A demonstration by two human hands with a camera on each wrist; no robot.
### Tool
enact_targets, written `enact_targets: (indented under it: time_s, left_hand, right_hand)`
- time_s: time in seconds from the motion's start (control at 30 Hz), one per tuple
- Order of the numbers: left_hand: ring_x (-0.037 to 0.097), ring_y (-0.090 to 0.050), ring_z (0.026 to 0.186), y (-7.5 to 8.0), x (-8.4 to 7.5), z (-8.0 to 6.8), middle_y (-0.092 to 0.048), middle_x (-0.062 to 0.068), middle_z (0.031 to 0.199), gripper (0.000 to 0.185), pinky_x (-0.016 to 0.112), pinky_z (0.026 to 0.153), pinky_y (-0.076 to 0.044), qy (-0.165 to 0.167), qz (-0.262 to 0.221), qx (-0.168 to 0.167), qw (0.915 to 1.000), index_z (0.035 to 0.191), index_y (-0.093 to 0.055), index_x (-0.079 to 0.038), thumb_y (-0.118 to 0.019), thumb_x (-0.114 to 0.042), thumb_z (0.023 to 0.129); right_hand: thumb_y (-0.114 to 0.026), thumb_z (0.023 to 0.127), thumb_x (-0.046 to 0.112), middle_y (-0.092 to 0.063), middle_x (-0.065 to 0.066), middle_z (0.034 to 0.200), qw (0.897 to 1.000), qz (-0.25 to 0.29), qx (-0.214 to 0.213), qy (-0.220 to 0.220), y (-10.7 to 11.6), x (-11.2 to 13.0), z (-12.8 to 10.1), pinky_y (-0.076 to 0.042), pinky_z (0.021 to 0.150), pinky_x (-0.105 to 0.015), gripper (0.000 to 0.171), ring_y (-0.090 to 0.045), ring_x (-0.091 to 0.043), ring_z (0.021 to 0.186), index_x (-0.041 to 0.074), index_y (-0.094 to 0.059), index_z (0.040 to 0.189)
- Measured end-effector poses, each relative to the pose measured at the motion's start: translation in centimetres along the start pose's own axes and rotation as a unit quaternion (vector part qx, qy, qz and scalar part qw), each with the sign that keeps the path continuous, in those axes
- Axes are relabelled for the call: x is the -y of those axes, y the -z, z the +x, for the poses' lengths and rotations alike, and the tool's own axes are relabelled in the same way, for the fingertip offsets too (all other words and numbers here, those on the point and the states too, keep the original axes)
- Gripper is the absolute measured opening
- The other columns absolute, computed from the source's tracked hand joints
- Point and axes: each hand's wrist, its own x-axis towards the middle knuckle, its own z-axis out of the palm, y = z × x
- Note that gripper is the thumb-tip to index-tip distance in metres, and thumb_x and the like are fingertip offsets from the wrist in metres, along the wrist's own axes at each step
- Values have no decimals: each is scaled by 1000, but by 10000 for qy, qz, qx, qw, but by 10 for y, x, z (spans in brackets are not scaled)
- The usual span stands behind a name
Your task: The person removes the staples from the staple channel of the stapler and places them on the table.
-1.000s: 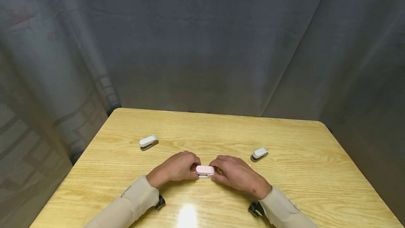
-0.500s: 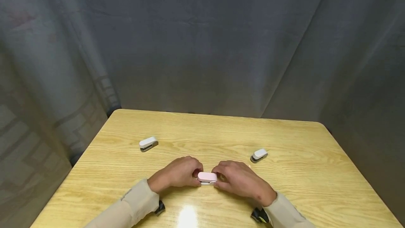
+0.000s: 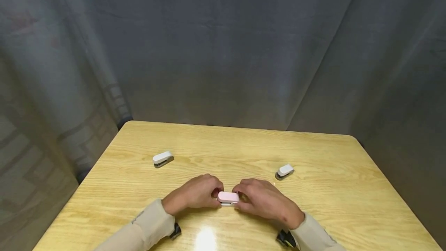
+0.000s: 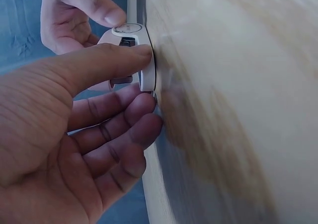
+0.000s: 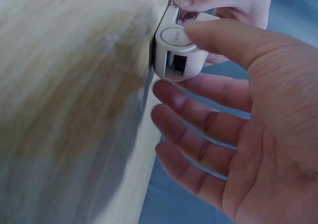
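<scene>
Trainee: State the position of the pink stapler [image 3: 228, 196].

Instructor: It rests on the wooden table [image 3: 223, 142], between the two hands, with its pink top up and its white base down. Its long side runs roughly left to right.

Trainee: State the grip of the left hand [image 3: 196, 193].

Instructor: It pinches the left end. The left thumb [image 4: 119, 60] lies along the near side; fingers reach the far side. The outer fingers bend loosely beside the tabletop.

Trainee: And the right hand [image 3: 263, 198]?

Instructor: It pinches the right end. The right thumb [image 5: 223, 37] presses near the round disc [image 5: 176, 36] on the side of the stapler. Its lower fingers spread, slightly bent, below the stapler in the wrist view. A rectangular slot with a dark interior shows in the end face.

Trainee: Identify the surrounding items.

Instructor: Two white-and-grey staplers lie farther back, apart from the hands: the left spare stapler [image 3: 163, 159] and the right spare stapler [image 3: 285, 171]. Both sit at a slant. A grey curtain [image 3: 216, 57] hangs behind the table. Beige sleeves [image 3: 151, 220] cover both forearms.
</scene>
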Motion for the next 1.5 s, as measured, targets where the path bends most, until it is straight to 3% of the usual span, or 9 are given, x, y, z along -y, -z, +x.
enact_targets:
  time_s: [0.27, 0.67, 0.87, 1.17, 1.5]
  left_hand:
    - [1, -39, 56, -3, 0, 0, -47, -14, 63, 29, 20, 52, -32, 9, -186, -52, 9998, 75, -61, -20, -89, -25, 83]
    - [-1, -42, 57, -5, 2, -2, -50, -16, 64, 28, 19, 52, -35, 111, -246, -214, 9994, 77, -63, -22, -91, -21, 79]
    - [-2, -42, 56, -6, 3, -1, -50, -15, 63, 28, 19, 52, -35, 94, -329, -206, 9992, 78, -63, -22, -91, -21, 80]
    - [0, -41, 56, -2, -1, -3, -50, -15, 62, 35, 21, 53, -35, 72, -312, -152, 9994, 72, -57, -22, -91, -24, 80]
    - [0, -42, 57, -2, -1, -3, -51, -15, 63, 34, 21, 53, -37, 144, -261, -124, 9995, 73, -58, -21, -92, -25, 79]
  right_hand:
    - [-75, 96, 34, -59, 10, 102, 9996, -104, -251, 125, -4, 7, 4, -45, 68, -22, 29, -48, -2, 80, 16, -70, 118]
    - [-73, 98, 28, -58, 11, 101, 9996, -85, -192, 202, -12, 11, 13, -47, 75, -22, 11, -52, -3, 86, 18, -71, 101]
    - [-75, 97, 25, -60, 9, 95, 9989, -167, -262, 347, -13, 10, 16, -45, 70, -19, 9, -51, -2, 80, 17, -71, 94]
    - [-78, 93, 22, -62, 8, 91, 9978, -344, -319, 466, -12, 10, 18, -45, 66, -21, 26, -53, -2, 77, 24, -58, 77]
    - [-80, 91, 19, -67, 7, 93, 9985, -94, -412, 348, -12, 14, 16, -48, 68, -23, 31, -57, -3, 81, 24, -56, 72]
